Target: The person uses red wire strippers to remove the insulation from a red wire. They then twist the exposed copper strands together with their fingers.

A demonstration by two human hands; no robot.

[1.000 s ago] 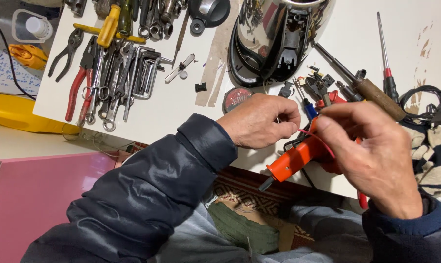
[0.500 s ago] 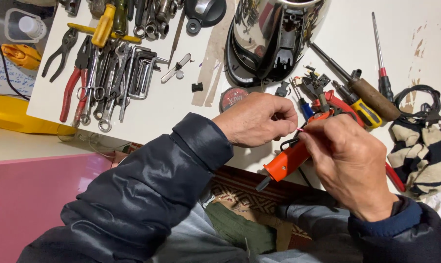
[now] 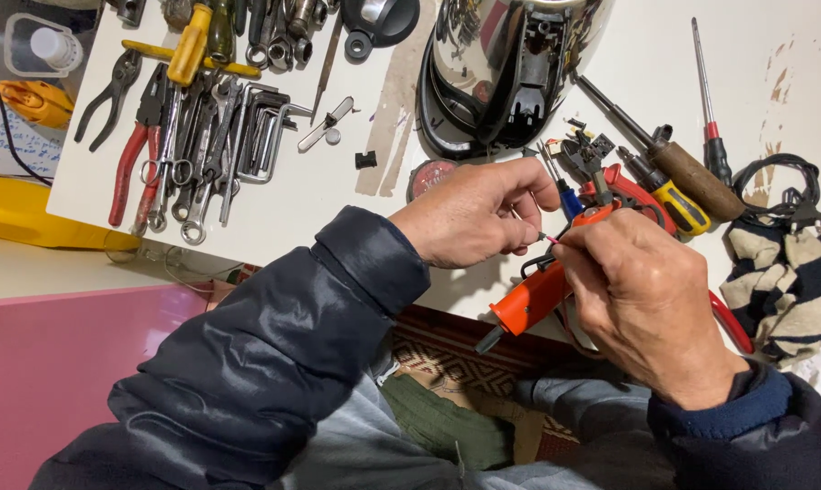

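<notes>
Fingers of the left hand [image 3: 469, 218] and right hand [image 3: 642, 295] pinch a thin wire [image 3: 539, 234] over an orange plastic tool [image 3: 537, 295] at the bench's [image 3: 319, 195] near edge, screwdrivers [image 3: 673, 195] just behind.

A repair workshop: pliers [image 3: 129, 163], wrenches [image 3: 201, 154] and screwdrivers [image 3: 678, 172] crowd the white bench [image 3: 338, 200].

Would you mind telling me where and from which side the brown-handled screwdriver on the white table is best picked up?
Grip the brown-handled screwdriver by its thick wooden handle, coming from above. It lies flat, shaft pointing up-left toward the chrome kettle, and the handle's top is bare. The yellow-handled screwdriver crowds its left side, so close the fingers carefully there.
</notes>
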